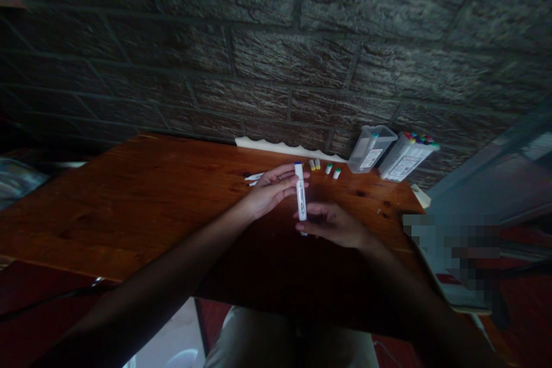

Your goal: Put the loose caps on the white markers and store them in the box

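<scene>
A white marker point(301, 198) with a blue upper end stands nearly upright between my two hands above the table. My left hand point(272, 191) pinches its upper half from the left. At its lower end are the fingers of my right hand point(335, 226), closed around it. Behind my left hand lie white markers point(255, 176) with dark tips, partly hidden by the fingers. Past my hands, two small white caps with yellow ends point(315, 164) stand close together. To their right are two white caps with green ends point(333, 171).
The wooden table point(107, 201) runs along a dark block wall point(267, 69). At the back right stand a clear plastic case point(361, 152) and another case point(401, 164) filled with colourful markers. A wavy-edged white strip point(276, 146) lies along the wall.
</scene>
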### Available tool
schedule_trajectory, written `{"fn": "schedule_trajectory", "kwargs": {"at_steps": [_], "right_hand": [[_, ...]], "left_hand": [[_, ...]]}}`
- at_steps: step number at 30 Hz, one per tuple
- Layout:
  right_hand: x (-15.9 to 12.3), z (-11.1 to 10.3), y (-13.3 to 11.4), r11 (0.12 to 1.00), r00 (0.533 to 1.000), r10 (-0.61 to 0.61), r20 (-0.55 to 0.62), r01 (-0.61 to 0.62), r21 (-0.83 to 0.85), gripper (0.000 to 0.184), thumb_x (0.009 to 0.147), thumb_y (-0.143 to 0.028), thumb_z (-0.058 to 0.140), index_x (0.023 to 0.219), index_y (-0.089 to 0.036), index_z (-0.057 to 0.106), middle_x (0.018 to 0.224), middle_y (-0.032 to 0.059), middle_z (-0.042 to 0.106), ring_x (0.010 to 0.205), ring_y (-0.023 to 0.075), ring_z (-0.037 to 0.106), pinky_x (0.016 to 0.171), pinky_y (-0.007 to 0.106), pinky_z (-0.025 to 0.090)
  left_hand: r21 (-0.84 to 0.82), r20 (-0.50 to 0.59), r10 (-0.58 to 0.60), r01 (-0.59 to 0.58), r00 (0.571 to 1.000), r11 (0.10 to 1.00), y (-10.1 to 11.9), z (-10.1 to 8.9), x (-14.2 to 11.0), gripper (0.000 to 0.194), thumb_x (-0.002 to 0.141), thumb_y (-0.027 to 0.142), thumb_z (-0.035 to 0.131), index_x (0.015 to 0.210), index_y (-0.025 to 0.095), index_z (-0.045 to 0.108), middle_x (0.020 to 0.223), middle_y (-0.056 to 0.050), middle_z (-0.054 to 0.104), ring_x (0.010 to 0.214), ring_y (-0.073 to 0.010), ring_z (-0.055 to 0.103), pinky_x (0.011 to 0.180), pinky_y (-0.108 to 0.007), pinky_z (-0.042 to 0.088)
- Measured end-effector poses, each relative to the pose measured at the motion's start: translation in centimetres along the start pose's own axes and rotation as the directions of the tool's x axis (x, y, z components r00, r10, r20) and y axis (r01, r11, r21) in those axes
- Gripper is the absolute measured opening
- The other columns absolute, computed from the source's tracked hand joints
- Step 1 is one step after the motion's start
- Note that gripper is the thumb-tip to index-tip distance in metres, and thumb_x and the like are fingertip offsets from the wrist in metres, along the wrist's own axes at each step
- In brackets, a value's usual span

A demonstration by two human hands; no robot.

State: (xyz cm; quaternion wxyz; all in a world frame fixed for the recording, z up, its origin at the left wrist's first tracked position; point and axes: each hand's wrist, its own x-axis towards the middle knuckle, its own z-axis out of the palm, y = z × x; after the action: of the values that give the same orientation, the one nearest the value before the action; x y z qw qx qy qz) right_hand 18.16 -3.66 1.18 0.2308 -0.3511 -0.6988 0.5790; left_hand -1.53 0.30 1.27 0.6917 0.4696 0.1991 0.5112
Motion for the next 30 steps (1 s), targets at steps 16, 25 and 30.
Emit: {"fn": "schedule_trajectory", "kwargs": {"at_steps": [16, 25, 30], "right_hand": [[-1.3, -7.5, -3.5, 0.977, 0.679, -0.176, -0.712, 0.207, -0.044, 0.041, 0.077, -0.057, 0.064, 0.097, -0.02, 0.061, 0.068, -0.0008, 0.058, 0.055, 0.0117, 0.05, 0.048, 0.023, 0.038], [-1.6, -18.1, -9.5, 0.805, 0.414, -0.413, -0.812, -0.25, -0.537, 0.042, 0.083, -0.044, 0.058, 0.114, -0.017, 0.057, 0.096, 0.0096, 0.071, 0.061, 0.0155, 0.064, 0.057, 0.025, 0.047], [-0.4, -18.4, -10.4, 0.688, 0.477, -0.373, -0.796, -0.434, -0.582, 0.028, 0.087, -0.033, 0.056, 0.108, -0.016, 0.063, 0.106, 0.0117, 0.071, 0.077, 0.019, 0.069, 0.067, 0.025, 0.049]], "left_hand": [[0.48, -0.164, 0.138, -0.043, 0.977, 0.876, 0.9, -1.4, 0.6, 0.036, 0.079, 0.041, 0.07, 0.105, 0.016, 0.069, 0.092, -0.008, 0.075, 0.086, -0.0196, 0.068, 0.078, -0.029, 0.049], [0.465, -0.182, 0.137, -0.038, 0.974, 0.885, 0.5, -1.0, 0.7, 0.039, 0.075, 0.046, 0.072, 0.098, 0.015, 0.07, 0.084, -0.007, 0.073, 0.079, -0.0185, 0.067, 0.072, -0.028, 0.049], [0.463, -0.17, 0.144, -0.05, 0.975, 0.885, 0.6, -1.0, 0.7, 0.041, 0.074, 0.049, 0.072, 0.096, 0.015, 0.071, 0.081, -0.006, 0.072, 0.077, -0.0183, 0.066, 0.072, -0.028, 0.049]]}}
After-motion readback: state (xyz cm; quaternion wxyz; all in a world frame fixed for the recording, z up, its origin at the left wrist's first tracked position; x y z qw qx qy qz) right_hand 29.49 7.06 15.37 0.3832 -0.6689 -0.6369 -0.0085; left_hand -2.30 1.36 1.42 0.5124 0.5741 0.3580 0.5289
